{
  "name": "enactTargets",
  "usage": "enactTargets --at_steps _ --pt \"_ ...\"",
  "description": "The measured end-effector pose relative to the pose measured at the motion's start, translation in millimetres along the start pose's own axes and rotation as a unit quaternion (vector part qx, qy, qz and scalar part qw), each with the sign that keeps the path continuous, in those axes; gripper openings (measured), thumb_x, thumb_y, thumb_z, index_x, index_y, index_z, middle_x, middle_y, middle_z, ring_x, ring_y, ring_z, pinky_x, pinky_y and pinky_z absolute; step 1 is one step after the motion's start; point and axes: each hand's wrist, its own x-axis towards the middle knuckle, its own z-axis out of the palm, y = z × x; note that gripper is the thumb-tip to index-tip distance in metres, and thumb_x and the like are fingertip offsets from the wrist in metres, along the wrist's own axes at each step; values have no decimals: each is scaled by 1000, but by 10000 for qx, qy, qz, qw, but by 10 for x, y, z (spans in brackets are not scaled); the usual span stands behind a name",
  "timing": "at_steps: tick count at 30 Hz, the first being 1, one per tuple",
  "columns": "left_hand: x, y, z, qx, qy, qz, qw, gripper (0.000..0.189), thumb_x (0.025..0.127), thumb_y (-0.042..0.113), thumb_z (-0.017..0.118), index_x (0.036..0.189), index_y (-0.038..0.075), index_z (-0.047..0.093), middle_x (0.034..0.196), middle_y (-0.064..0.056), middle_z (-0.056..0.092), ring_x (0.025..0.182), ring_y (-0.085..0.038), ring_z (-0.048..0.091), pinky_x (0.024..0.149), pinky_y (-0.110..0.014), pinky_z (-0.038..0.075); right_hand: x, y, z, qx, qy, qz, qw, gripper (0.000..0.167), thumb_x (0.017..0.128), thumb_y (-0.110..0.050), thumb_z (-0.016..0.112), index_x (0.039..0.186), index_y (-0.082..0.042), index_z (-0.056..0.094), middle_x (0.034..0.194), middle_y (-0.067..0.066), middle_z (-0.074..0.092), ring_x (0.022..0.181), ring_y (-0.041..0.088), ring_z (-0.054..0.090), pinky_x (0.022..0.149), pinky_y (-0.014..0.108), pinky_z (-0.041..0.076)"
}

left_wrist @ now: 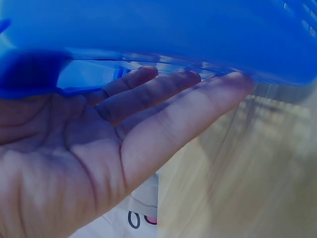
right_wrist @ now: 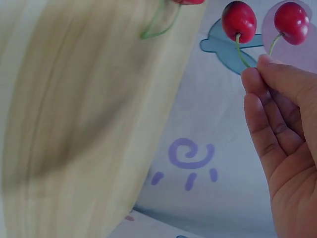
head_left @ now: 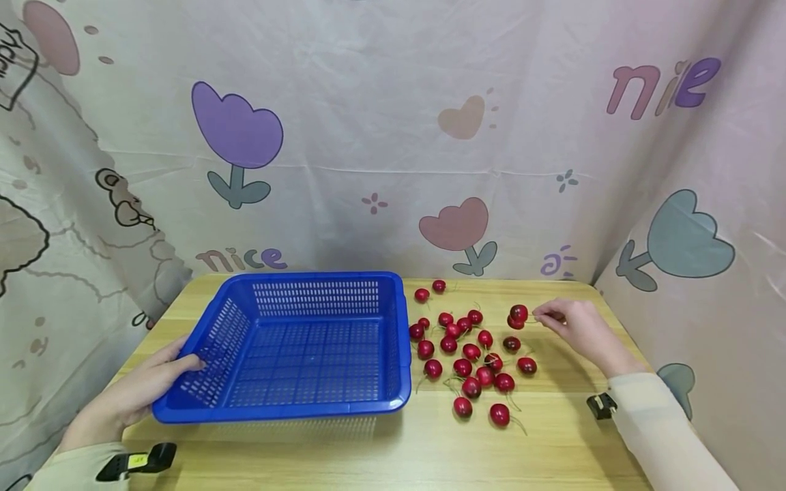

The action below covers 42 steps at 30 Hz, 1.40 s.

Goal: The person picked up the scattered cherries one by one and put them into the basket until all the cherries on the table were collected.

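My left hand (head_left: pixel 147 382) grips the left side of a blue plastic basket (head_left: pixel 282 410), thumb over the rim. In the left wrist view, the fingers (left_wrist: pixel 188 106) reach under the basket (left_wrist: pixel 163 29). The basket's inside holds nothing, and its near edge stands above the table. My right hand (head_left: pixel 580 331) pinches thin green stems at the table's right side. From them hang two red cherries, one (right_wrist: pixel 238 21) beside the other (right_wrist: pixel 291 23) in the right wrist view. In the head view this pair (head_left: pixel 518 314) overlaps. Several loose cherries (head_left: pixel 471 352) lie between basket and right hand.
The wooden table (head_left: pixel 430 453) runs up to a patterned cloth (head_left: pixel 344 136) hanging behind and at both sides. Two cherries (head_left: pixel 421 295) lie near the table's back edge. Another cherry (right_wrist: pixel 190 1) shows at the top of the right wrist view.
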Motion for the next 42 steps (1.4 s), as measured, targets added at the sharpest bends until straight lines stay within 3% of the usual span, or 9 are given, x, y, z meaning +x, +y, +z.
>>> enactTargets --at_steps 11,20,29,36,42 --pt "9 33 25 -37 26 22 10000 74 113 12 32 163 -10 -18 130 -18 63 105 -25 74 85 -49 65 104 -255 -145 63 193 5 9998 11 94 -1 78 104 -3 82 99 15 82 84 29 80 73 40 65" --pt "15 20 36 -99 9 19 9999 75 112 12 32 164 -7 -20 136 -25 59 108 -26 73 85 -50 65 211 -575 -187 252 254 -14 9994 13 95 -4 78 107 -3 82 101 14 83 84 27 80 75 39 65" --pt "5 21 42 -101 10 1 9999 75 112 12 32 163 -9 -19 135 -24 60 107 -26 73 86 -50 65 362 -913 -133 703 241 -56 9972 15 96 -5 78 111 -5 82 103 12 83 86 23 80 78 37 66" --pt "10 -1 30 -130 -29 27 9999 76 112 12 33 163 -8 -20 131 -19 62 106 -26 73 85 -50 65 531 -1162 -64 834 364 -382 9951 14 95 -5 79 108 -6 83 100 8 83 82 19 79 75 29 64" --pt "20 -28 17 -104 -84 91 9999 77 111 11 35 163 -9 -19 124 -12 65 103 -24 74 84 -47 65 668 -1376 19 1074 244 -605 9921 13 97 -6 78 108 -8 83 98 5 82 83 16 78 75 25 63"
